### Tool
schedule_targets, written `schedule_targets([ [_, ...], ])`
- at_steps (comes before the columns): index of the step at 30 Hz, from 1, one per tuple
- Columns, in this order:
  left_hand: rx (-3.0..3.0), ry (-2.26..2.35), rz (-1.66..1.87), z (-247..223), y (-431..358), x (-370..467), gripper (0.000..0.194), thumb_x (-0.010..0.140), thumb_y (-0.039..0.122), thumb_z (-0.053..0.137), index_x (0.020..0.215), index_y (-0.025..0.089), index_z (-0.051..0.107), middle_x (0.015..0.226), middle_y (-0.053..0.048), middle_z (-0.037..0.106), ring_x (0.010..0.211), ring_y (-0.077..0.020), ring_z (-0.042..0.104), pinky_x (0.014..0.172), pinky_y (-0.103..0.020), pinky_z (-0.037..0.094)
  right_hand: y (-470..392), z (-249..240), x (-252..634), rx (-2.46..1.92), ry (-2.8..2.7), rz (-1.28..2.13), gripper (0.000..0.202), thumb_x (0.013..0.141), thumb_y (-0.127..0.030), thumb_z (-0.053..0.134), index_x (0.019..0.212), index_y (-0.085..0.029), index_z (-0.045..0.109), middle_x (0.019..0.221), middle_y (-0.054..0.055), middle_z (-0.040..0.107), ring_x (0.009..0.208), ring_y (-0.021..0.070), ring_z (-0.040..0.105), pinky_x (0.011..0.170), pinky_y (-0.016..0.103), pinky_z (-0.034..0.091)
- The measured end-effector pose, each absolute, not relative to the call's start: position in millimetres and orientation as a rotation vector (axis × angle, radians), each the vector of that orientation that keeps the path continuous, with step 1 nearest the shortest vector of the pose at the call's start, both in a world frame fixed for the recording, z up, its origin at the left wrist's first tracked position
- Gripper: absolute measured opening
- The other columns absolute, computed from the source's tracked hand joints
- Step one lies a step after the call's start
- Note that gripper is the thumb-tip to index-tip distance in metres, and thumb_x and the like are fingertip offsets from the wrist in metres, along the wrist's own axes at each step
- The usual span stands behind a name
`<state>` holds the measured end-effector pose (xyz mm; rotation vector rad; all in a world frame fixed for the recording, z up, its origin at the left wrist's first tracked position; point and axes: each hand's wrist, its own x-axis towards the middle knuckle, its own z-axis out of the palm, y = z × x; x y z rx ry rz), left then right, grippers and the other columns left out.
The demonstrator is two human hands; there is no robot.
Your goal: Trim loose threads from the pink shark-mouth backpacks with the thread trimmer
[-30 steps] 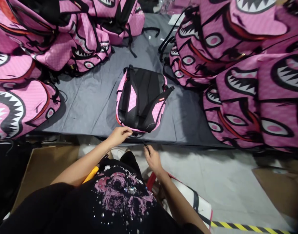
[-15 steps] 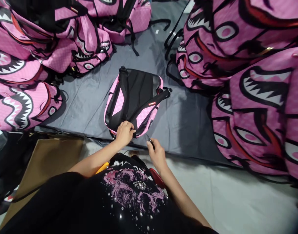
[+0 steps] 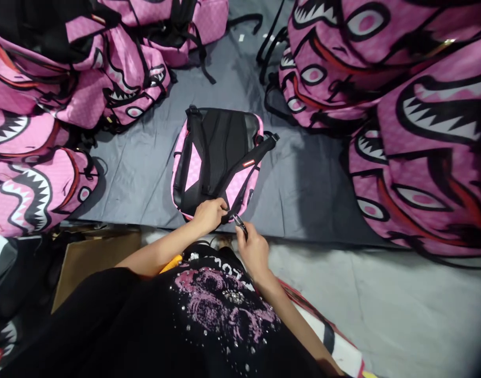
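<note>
A pink and black backpack [image 3: 220, 157] lies on the grey-covered table [image 3: 146, 173], its straps facing up. My left hand [image 3: 211, 214] is closed at the backpack's near edge, with a small dark piece at its fingertips, too small to name surely. In my right hand [image 3: 253, 244] is a small dark cutting tool [image 3: 240, 224] with a metal tip. The tip meets the backpack's near edge, just right of my left fingers.
Pink shark-face backpacks are piled at the left [image 3: 39, 194] and at the right [image 3: 425, 168]. Below the table's near edge stand a cardboard box [image 3: 86, 257] and dark bags [image 3: 16, 283]. A red and white item [image 3: 323, 325] shows by my right forearm.
My right hand has brought the tool up and left to the backpack's edge, near my left fingers. The view has shifted, and more of the red and white item shows.
</note>
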<state>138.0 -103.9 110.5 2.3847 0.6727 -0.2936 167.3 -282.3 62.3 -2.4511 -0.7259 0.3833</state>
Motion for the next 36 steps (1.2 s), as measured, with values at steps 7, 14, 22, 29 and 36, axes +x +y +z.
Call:
schedule_targets([
  [7, 2.463, 0.432, -0.425, 105, -83, 147, 0.023, 0.085, 0.015, 0.050, 0.091, 0.022, 0.071, 0.097, -0.006, 0.073, 0.094, -0.0212, 0.067, 0.080, -0.029, 0.048, -249, 61, 131, -2.637, -0.492, 0.234, 0.035, 0.100, -0.037, 0.039, 0.105, -0.011, 0.063, 0.080, 0.012, 0.072, 0.060, 0.0169, 0.060, 0.058, 0.027, 0.028],
  [14, 2.432, 0.374, -0.398, 94, -76, 147, 0.018, 0.089, 0.021, 0.049, 0.090, 0.022, 0.068, 0.102, -0.006, 0.071, 0.093, -0.0202, 0.066, 0.077, -0.028, 0.047, -220, 58, 119, -2.803, -0.310, 0.150, 0.030, 0.100, -0.035, 0.043, 0.100, -0.013, 0.063, 0.081, 0.010, 0.071, 0.058, 0.0154, 0.056, 0.055, 0.027, 0.021],
  [22, 2.387, 0.340, -0.368, 88, -73, 145, 0.017, 0.089, 0.020, 0.050, 0.085, 0.022, 0.066, 0.096, -0.004, 0.071, 0.088, -0.0187, 0.064, 0.074, -0.027, 0.045, -207, 61, 117, -2.894, -0.208, 0.110, 0.027, 0.101, -0.034, 0.044, 0.102, -0.013, 0.062, 0.081, 0.010, 0.070, 0.058, 0.0145, 0.055, 0.054, 0.028, 0.018],
  [29, 2.388, 0.311, -0.351, 89, -72, 144, 0.017, 0.088, 0.018, 0.048, 0.083, 0.022, 0.063, 0.095, -0.004, 0.068, 0.086, -0.0181, 0.063, 0.073, -0.027, 0.043, -204, 57, 116, -2.874, -0.177, 0.091, 0.029, 0.101, -0.033, 0.042, 0.104, -0.012, 0.060, 0.080, 0.010, 0.070, 0.059, 0.0148, 0.056, 0.055, 0.028, 0.020],
  [36, 2.403, 0.293, -0.349, 89, -73, 146, 0.017, 0.089, 0.019, 0.047, 0.083, 0.022, 0.062, 0.097, -0.003, 0.068, 0.088, -0.0179, 0.063, 0.074, -0.027, 0.043, -203, 57, 114, -2.866, -0.145, 0.130, 0.027, 0.101, -0.031, 0.041, 0.101, -0.011, 0.060, 0.078, 0.011, 0.069, 0.057, 0.0155, 0.056, 0.055, 0.028, 0.021],
])
